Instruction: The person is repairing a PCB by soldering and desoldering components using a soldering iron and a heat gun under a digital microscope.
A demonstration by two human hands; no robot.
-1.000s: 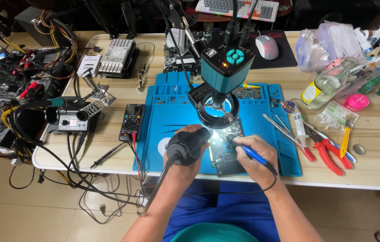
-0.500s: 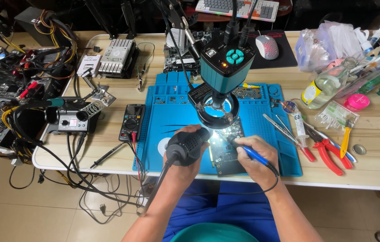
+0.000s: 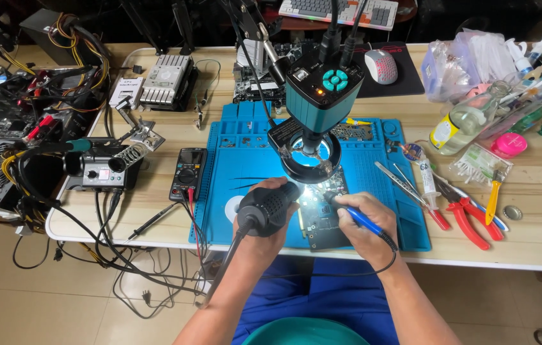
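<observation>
While the left hand (image 3: 264, 220) keeps a closed grip on a black hot-air handpiece (image 3: 270, 206), the right hand (image 3: 361, 227) pinches a blue-handled iron (image 3: 355, 216) (both tips over the lit circuit board (image 3: 319, 214)); board lies on blue mat (image 3: 386, 191), under teal microscope (image 3: 321, 96), red pliers (image 3: 459, 214) right on the worktop (image 3: 539, 236)
</observation>
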